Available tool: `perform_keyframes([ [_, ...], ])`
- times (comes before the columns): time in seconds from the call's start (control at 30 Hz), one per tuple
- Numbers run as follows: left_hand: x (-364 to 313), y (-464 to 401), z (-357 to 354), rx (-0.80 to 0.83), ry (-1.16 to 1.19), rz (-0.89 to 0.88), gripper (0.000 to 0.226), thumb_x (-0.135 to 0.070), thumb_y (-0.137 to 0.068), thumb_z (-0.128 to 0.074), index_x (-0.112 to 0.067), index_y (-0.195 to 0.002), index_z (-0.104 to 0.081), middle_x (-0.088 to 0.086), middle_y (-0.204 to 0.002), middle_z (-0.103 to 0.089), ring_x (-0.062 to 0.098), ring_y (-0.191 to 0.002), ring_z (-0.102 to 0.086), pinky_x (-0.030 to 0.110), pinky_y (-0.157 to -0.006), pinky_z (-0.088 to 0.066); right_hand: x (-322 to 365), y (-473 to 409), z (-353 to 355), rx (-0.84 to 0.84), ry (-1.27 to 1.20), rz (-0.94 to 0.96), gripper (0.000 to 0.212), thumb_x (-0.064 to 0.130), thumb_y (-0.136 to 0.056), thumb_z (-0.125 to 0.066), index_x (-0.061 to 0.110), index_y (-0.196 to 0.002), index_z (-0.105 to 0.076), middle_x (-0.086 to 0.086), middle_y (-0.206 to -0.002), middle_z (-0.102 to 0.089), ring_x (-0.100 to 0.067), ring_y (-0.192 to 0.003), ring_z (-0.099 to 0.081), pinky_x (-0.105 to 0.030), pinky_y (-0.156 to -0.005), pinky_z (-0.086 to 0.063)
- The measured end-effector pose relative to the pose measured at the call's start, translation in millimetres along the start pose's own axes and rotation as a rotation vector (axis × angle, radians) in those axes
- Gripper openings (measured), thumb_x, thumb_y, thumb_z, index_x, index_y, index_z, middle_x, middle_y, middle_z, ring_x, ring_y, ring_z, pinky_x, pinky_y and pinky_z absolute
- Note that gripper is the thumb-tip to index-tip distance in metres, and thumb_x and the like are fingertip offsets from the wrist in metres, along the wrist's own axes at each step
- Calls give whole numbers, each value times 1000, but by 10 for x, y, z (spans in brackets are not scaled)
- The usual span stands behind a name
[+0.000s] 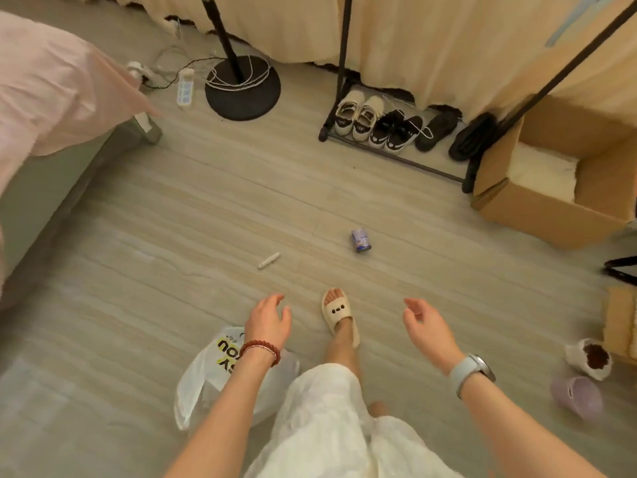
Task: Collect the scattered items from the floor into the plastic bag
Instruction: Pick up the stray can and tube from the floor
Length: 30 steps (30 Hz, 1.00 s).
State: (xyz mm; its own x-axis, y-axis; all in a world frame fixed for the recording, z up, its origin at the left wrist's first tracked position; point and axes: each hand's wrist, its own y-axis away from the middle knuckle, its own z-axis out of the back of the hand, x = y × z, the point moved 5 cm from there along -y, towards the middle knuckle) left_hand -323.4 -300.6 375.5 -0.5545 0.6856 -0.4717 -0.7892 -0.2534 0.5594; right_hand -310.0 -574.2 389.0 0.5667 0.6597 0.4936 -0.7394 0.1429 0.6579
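Observation:
A white plastic bag (203,381) with yellow and black lettering lies on the floor under my left forearm. My left hand (269,319) hovers just above the bag's far end, fingers apart, holding nothing. My right hand (425,326) hangs to the right of my slippered foot (336,312), also open and empty. Ahead on the floor lie a small white stick-shaped item (269,260) and a small blue-and-white packet (360,240), both beyond my hands.
A bed with pink bedding (51,98) fills the left. A fan base (242,86) with cables and a power strip (185,88) stands at the back. A shoe rack (396,129) and cardboard box (551,188) are right. A purple cup (579,396) and a white pot (591,357) sit near right.

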Motion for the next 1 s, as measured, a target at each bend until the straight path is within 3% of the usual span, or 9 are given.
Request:
perform_keyframes([
  [0.27,-293,-1465,-6,-57,88,144,32,-11,-88,-49,-4,-119,-53,18,-119,-56,32,-114,-50,38,-97,-39,888,-1944,185,131,165,60,32,11,-91,-43,5,-122,-50,-17,-115,-59,-29,-103,-54,-30,-84,-39],
  [0.47,378,-2651,-876,-50,153,370,37,-11,-88,-48,-5,-125,-47,20,-125,-50,33,-116,-48,37,-100,-36,688,-3544,-641,243,238,21,33,8,-90,-44,6,-123,-48,-11,-103,-55,-27,-92,-54,-25,-74,-37],
  [0.53,729,-3105,-1379,-13,124,420,42,-12,-89,-48,-6,-130,-42,21,-132,-44,33,-122,-43,37,-104,-33,380,-4190,-1095,289,319,28,38,11,-90,-46,8,-127,-44,-15,-116,-55,-27,-97,-53,-28,-81,-39],
  [0.63,1275,-3777,-2071,31,63,498,51,-15,-89,-47,-7,-137,-32,22,-140,-34,36,-128,-33,41,-108,-29,-129,-5081,-1732,312,467,37,54,19,-89,-53,5,-136,-32,-21,-135,-40,-36,-122,-42,-35,-99,-33],
  [0.77,1877,-4620,-2669,-85,-10,525,62,-15,-89,-48,-10,-143,-18,20,-151,-15,35,-139,-13,42,-112,-17,-733,-5905,-2321,179,496,-100,87,34,-79,-64,7,-142,-12,-21,-143,-27,-38,-129,-30,-42,-105,-30],
  [0.87,2287,-5011,-2980,-60,-151,515,70,-16,-89,-47,-19,-145,-5,8,-155,2,31,-142,3,47,-112,-19,-1089,-6202,-2570,39,387,-142,89,31,-78,-66,13,-143,-8,-21,-140,-28,-41,-124,-36,-45,-100,-35],
  [0.93,2512,-5169,-3118,-53,-261,459,69,-14,-88,-48,-18,-144,-9,10,-155,-4,34,-141,0,50,-110,-21,-1236,-6279,-2627,-49,346,-89,83,29,-76,-64,19,-141,-13,-19,-134,-34,-40,-117,-43,-47,-93,-43],
  [1.0,2623,-5204,-3138,-191,-331,409,51,-10,-88,-47,-10,-136,-31,21,-144,-28,40,-134,-20,56,-103,-26,-1283,-6316,-2629,-80,355,-22,80,29,-74,-63,21,-138,-17,-17,-128,-38,-39,-110,-48,-51,-89,-47],
])
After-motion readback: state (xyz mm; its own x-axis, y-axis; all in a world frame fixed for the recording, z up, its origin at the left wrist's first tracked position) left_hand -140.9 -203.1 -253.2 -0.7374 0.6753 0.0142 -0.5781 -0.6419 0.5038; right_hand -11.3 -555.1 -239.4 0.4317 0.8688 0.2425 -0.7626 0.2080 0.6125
